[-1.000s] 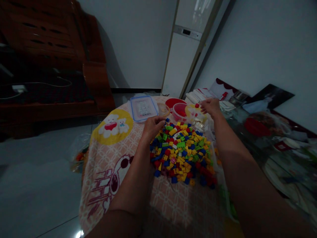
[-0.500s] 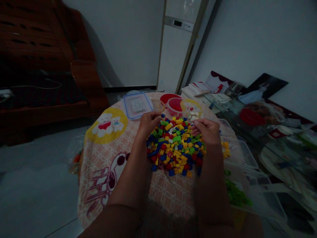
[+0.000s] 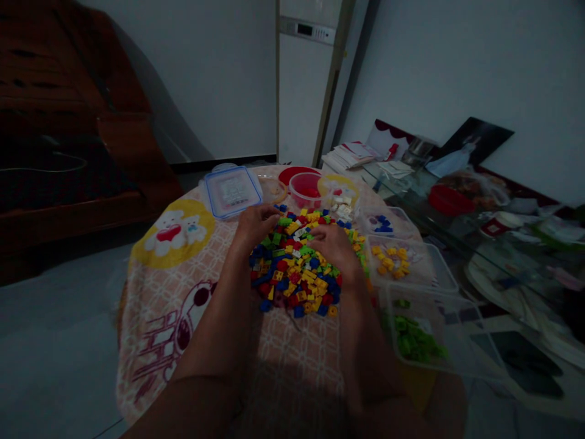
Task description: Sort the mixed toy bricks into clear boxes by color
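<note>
A heap of small toy building bricks (image 3: 297,274) in yellow, blue, red, green and white lies on the cloth-covered table. At its far left edge, my left hand (image 3: 256,227) is closed, thumb and fingers bent together; whatever lies between them is hidden. My right hand (image 3: 336,245) reaches over the heap from the right, fingers stretched out and a little apart, nothing visible in them. Just left of its fingertips a white brick (image 3: 299,233) lies among the others. Beyond the right hand is a small pile of white bricks (image 3: 342,208).
Clear trays on the right hold blue bricks (image 3: 384,224), yellow bricks (image 3: 392,261) and green bricks (image 3: 415,338). At the back are a blue-rimmed lid (image 3: 235,192) and a pinkish-red tub (image 3: 305,189). A cluttered glass table (image 3: 420,210) stands to the right.
My right hand has moved left and inward, from near the white bricks to over the middle of the heap. The left hand stays at the heap's far left edge. The view has shifted right.
</note>
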Demonstrator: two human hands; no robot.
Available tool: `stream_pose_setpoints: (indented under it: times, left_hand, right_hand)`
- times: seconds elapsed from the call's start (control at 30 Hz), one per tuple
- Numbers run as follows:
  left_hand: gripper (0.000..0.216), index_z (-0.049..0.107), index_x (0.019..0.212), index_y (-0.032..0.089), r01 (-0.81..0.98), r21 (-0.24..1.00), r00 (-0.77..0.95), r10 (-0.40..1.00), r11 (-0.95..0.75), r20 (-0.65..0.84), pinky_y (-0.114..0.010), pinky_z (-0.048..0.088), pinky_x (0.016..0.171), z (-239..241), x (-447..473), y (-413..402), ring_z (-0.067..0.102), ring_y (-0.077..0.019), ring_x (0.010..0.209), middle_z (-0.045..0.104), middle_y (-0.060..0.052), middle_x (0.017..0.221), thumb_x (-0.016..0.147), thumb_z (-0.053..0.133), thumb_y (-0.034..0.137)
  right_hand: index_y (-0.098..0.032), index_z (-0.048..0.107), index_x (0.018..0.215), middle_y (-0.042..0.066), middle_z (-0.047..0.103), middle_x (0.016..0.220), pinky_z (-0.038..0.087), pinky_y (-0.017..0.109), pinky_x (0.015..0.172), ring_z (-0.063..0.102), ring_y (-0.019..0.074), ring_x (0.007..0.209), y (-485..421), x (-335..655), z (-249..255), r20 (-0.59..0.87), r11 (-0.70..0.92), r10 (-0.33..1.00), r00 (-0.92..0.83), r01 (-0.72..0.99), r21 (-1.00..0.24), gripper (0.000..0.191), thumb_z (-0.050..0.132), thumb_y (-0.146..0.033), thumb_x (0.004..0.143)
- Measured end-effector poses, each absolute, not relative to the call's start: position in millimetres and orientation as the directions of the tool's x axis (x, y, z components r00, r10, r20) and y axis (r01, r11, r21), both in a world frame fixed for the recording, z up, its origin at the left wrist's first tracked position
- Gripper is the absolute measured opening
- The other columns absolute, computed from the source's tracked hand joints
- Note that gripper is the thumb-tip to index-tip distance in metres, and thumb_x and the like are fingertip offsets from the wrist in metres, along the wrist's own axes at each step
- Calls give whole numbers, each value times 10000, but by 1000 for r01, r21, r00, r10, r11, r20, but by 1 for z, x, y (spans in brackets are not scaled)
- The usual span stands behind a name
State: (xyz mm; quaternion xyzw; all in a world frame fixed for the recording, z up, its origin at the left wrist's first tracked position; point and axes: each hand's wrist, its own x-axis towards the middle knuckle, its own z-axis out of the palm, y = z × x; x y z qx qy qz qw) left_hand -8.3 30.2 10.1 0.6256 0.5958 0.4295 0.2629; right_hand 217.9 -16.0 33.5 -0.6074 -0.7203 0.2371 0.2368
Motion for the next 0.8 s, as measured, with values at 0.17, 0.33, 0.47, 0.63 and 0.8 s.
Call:
stream_pose_setpoints:
  times: [0.17,0.33,0.47,0.63,0.8]
  left_hand:
    - [303,824,973,201,541,827,-71,971,-155,228,-248,490,613,8,-9,30,673,-207,717,752,-34,713,768,657,350]
    - [325,825,979,199,564,811,-49,974,-157,223,-252,473,604,4,-11,34,672,-215,716,748,-40,713,770,648,374]
    - [314,824,966,202,580,799,-24,977,-158,210,-260,473,615,3,-10,37,679,-221,714,744,-38,708,773,644,372]
    - [304,827,950,200,592,786,-7,974,-178,225,-260,465,618,6,-8,35,674,-213,715,752,-37,729,775,642,368]
    - [288,827,933,202,576,795,-1,973,-189,232,-268,478,641,7,-6,33,678,-217,726,751,-40,727,779,657,375]
  right_hand:
    - [-201,815,1112,94,802,1172,519,348,1008,713,291,1182,-19,200,29,21,244,967,-255,893,-378,320,745,-125,809]
    - [-211,807,1135,89,805,1177,513,354,1019,717,278,1168,-14,208,24,62,175,984,-164,890,-422,300,755,-164,843]
    - [-221,812,1087,77,812,1125,517,346,1002,730,261,1107,-9,216,18,140,138,987,-80,869,-474,251,752,-193,845]
    - [-214,809,1089,70,814,1079,542,350,969,743,251,1037,-4,230,15,197,117,981,-1,806,-580,252,723,-234,853]
    - [-204,797,1158,91,803,1144,535,374,1014,736,262,1064,-5,249,19,212,22,969,127,810,-585,305,676,-251,881]
